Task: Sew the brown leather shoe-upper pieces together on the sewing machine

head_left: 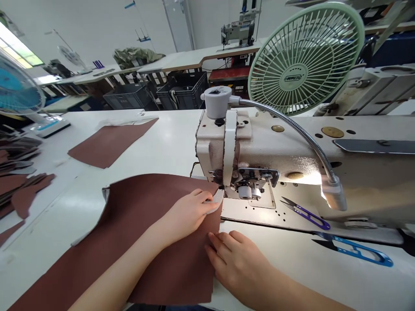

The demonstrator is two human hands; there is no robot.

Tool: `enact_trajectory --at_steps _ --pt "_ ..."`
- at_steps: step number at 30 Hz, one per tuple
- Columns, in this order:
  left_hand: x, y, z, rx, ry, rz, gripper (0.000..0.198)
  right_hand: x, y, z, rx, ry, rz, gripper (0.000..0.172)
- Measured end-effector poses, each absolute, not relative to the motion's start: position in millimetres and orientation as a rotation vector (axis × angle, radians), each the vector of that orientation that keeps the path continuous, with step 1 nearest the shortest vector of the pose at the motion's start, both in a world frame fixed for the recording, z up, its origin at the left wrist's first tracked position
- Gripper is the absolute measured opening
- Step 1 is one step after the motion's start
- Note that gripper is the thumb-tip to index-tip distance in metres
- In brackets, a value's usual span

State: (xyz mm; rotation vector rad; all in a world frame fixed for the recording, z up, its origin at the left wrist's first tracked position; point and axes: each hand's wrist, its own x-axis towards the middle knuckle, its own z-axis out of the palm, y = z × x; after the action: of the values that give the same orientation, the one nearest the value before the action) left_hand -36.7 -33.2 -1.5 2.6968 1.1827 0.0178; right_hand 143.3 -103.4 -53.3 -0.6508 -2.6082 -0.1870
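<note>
A large brown leather-like panel (136, 216) with a pale backing lies across the table, its upper right corner at the presser foot and needle area of the sewing machine (214, 147). My left hand (191, 211) rests over it near the needle, thumb and fingers closed on the edge, where a strip of the pale ribbed backing (218, 198) is turned up. Lower down, my right hand (236, 259) pinches the panel's right edge, with the fingertips curled at the border. Parts of the fingertips are hidden.
Purple thread snips (306, 214) lie on the machine bed, and blue snips (359, 250) lie in front. Above hangs a lamp (333, 194) on a flexible neck. Another brown panel (110, 144) is at the back left, stacked pieces (22, 190) far left. A green fan (304, 60) stands behind.
</note>
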Motion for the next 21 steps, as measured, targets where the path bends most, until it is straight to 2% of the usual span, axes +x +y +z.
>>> enact_trajectory --at_steps 11,17,21 --pt "-27.7 -26.7 -30.8 2.789 1.32 0.229 0.036 149.3 -90.0 -53.9 -0.66 -2.614 -0.237 0.023" --pt "-18.0 -24.2 -33.4 2.78 1.448 0.179 0.033 153.0 -81.0 -54.2 -0.749 -2.603 -0.197 0.027" --pt "-29.6 -23.3 -22.9 2.773 1.261 0.194 0.037 156.4 -80.5 -50.9 -0.756 -2.642 -0.199 0.028"
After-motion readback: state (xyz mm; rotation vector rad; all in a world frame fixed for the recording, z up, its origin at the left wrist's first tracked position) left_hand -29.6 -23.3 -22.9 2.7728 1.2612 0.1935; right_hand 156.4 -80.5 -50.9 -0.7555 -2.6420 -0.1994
